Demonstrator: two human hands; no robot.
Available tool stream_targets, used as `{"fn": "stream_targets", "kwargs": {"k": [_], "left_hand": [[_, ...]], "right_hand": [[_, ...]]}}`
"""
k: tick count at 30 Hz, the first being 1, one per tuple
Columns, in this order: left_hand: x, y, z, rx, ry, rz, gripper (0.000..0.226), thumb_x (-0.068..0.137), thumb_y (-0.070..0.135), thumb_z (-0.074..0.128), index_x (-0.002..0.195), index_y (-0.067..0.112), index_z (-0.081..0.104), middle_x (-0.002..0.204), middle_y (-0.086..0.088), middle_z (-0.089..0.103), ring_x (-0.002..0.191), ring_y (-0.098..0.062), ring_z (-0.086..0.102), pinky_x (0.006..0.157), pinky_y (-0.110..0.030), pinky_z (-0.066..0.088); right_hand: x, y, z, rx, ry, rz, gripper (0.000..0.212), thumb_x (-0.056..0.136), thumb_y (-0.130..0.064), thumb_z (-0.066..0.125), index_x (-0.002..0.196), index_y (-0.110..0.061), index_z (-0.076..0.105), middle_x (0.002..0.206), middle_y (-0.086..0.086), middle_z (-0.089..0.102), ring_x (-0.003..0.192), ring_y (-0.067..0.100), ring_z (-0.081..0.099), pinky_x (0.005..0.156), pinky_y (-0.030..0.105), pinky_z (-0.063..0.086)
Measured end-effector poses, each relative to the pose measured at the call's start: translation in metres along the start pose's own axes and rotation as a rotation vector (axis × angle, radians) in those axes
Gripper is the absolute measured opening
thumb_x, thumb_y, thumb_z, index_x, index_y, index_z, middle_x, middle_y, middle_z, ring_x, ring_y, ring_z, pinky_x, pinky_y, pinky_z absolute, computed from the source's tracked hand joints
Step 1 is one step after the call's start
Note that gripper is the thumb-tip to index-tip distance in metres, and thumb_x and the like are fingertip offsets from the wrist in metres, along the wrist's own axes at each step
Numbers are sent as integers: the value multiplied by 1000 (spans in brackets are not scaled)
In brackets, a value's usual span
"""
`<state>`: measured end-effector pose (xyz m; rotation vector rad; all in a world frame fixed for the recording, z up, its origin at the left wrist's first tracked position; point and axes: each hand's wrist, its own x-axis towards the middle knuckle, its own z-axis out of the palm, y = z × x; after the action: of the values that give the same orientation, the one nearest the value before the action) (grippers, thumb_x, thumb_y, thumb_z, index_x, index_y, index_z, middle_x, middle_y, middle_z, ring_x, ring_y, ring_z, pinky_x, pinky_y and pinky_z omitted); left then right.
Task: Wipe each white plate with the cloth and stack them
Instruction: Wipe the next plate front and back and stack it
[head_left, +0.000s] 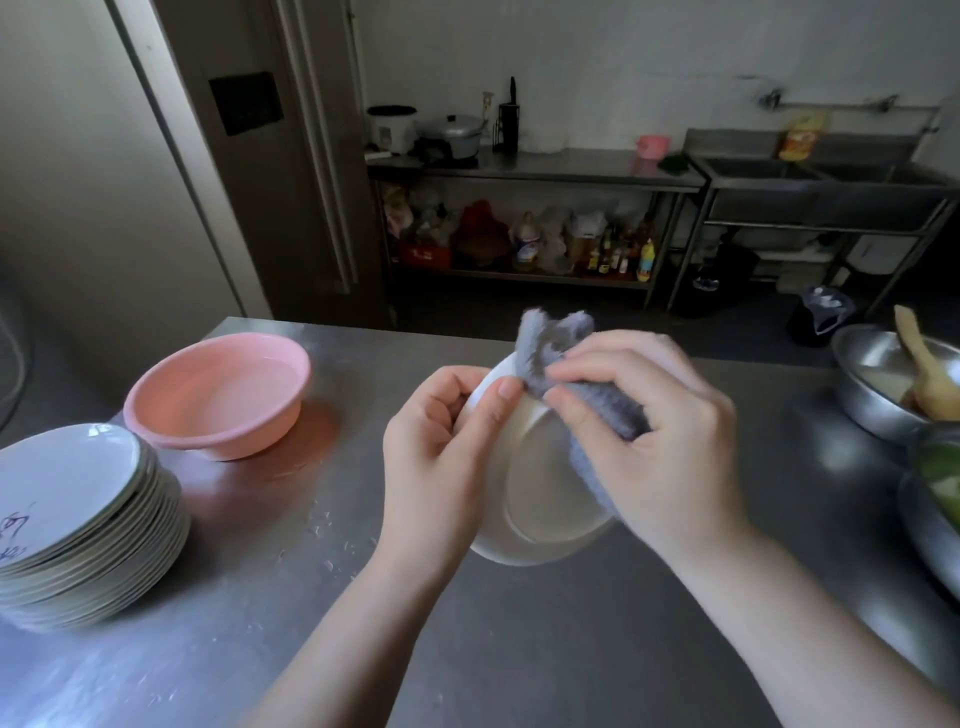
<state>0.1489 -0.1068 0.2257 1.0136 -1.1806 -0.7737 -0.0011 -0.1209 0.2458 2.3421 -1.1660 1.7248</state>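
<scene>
The left hand pinched the white plate at its ten o'clock rim, thumb on the underside, fingers curled tight, holding it tilted above the steel table. The right hand was closed around the grey cloth, pressed to the rim at one o'clock. That thin rim pinch could slip under a hard rub, dropping the plate before it reaches the stack at nine o'clock.
</scene>
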Motion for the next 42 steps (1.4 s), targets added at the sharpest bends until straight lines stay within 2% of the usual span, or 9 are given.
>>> {"fn": "stream_targets", "kwargs": {"k": [2, 6, 10, 15, 20, 27, 31, 39, 42], "left_hand": [[-1, 0, -1, -23, -9, -2, 12, 88, 31, 65, 80, 24, 69, 73, 7, 70, 64, -3, 60, 59, -16, 47], [-1, 0, -4, 0, -10, 33, 12, 88, 31, 66, 78, 27, 68, 71, 11, 68, 62, -1, 59, 56, -13, 45], [3, -1, -7, -73, -12, 11, 10, 88, 32, 67, 81, 26, 70, 75, 5, 71, 66, -7, 62, 58, -20, 48], [8, -1, -8, -89, 16, 5, 15, 83, 41, 67, 80, 27, 70, 74, 5, 70, 64, -9, 61, 57, -22, 48], [6, -6, -11, -174, 24, -52, 14, 87, 32, 67, 78, 23, 71, 71, 2, 69, 62, -11, 60, 55, -24, 49], [9, -13, -12, -299, 192, -115, 16, 84, 32, 64, 71, 25, 70, 66, 4, 66, 58, -9, 57, 53, -21, 48], [8, -17, -1, -351, 267, -140, 18, 85, 34, 64, 69, 25, 70, 66, 7, 65, 60, -7, 58, 56, -21, 49], [7, -24, 25, -416, 390, -178, 20, 93, 30, 64, 78, 17, 66, 72, 3, 64, 67, -11, 56, 61, -24, 48], [13, -22, 36, -462, 468, -170, 19, 97, 24, 60, 84, 10, 63, 72, 1, 64, 67, -11, 57, 61, -23, 50]], "right_hand": [[2, -1, 1, -7, -42, -60, 10, 81, -6, 75, 91, -7, 73, 97, 3, 66, 91, 21, 61, 83, 26, 48], [13, 7, -10, -3, 39, 50, 11, 81, -4, 73, 91, -8, 72, 95, -4, 64, 93, 22, 62, 84, 26, 48], [15, -3, -3, -11, -81, -130, 8, 80, -8, 76, 88, -7, 75, 94, 6, 66, 90, 21, 61, 82, 28, 50], [22, 1, -4, 43, -27, 13, 8, 79, -7, 75, 88, -7, 75, 94, 5, 64, 93, 21, 62, 82, 35, 51], [22, 1, 3, 35, -97, -65, 9, 79, -12, 77, 87, -9, 76, 89, 4, 66, 88, 21, 60, 80, 29, 49], [14, 28, -4, 136, 7, 193, 10, 82, -7, 72, 91, -12, 74, 95, -1, 65, 95, 13, 61, 83, 23, 48], [-16, 34, 2, 178, 197, 365, 15, 84, -4, 69, 89, -17, 70, 96, -4, 64, 96, 8, 61, 84, 20, 46], [-56, 42, 16, 136, 399, 416, 11, 85, -5, 66, 91, -15, 67, 99, -4, 60, 97, 13, 60, 87, 30, 48], [-69, 26, 31, 105, 258, 251, 8, 85, -7, 68, 91, -11, 70, 98, 1, 60, 98, 12, 59, 89, 21, 43]]}}
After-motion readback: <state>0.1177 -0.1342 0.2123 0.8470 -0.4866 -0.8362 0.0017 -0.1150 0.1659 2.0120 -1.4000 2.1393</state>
